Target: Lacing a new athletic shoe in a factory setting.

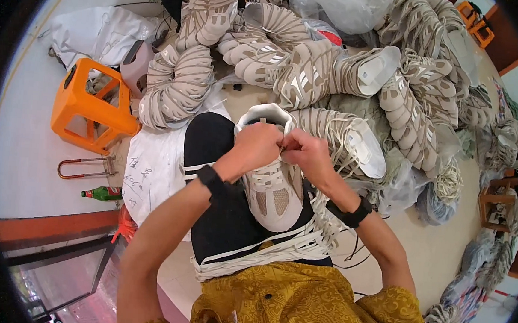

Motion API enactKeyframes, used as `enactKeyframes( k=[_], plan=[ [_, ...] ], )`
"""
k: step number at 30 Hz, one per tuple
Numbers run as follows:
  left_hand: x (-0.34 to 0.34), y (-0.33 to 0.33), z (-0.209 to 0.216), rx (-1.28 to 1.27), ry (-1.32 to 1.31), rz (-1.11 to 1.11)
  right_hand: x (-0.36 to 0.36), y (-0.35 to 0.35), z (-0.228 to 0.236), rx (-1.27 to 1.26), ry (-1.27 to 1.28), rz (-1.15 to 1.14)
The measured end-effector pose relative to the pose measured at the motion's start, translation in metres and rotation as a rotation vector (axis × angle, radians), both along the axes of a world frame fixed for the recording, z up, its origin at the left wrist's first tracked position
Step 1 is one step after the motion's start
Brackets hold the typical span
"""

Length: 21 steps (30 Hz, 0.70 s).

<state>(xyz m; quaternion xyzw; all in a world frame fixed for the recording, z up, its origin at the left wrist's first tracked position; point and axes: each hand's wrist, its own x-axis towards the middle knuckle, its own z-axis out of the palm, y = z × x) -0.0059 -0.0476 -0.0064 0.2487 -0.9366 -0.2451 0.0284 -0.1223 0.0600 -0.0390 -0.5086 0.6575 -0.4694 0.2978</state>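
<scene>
A beige and cream sneaker (275,207) rests on my lap, its toe toward me and its white-lined collar (267,110) away from me. Pale shoelace (268,175) crosses its tongue below my fingers. My left hand (256,145) lies over the upper eyelets, closed on the lace. Close beside it, my right hand (308,156) pinches the lace at the right eyelet edge. Fingertips of both hands nearly meet, and the bit of lace between them is mostly hidden. A bundle of loose cream laces (288,252) stretches across my thighs.
Long stacks of nested beige sneakers (304,74) cover the floor ahead and to the right. One laced stack (356,145) lies just right of my hands. An orange stool (92,105), a green bottle (102,193) and a white sack (144,174) are on the left.
</scene>
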Motion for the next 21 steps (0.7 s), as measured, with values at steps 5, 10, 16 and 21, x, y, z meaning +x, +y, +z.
enactKeyframes(
  k=[5,10,16,21],
  plan=[
    [-0.003,-0.006,0.006,0.078,-0.150,-0.158,-0.010,-0.003,0.025,0.040,0.210,0.131],
    [0.020,0.001,0.022,-0.234,-0.122,-0.116,-0.018,-0.010,0.027,-0.049,0.527,0.296],
    [0.114,-0.026,0.102,0.979,0.701,0.550,-0.020,-0.010,0.027,0.044,0.314,0.268],
    [0.100,0.004,0.138,0.799,0.648,0.422,0.005,-0.006,0.051,-0.425,0.614,0.230]
  ],
)
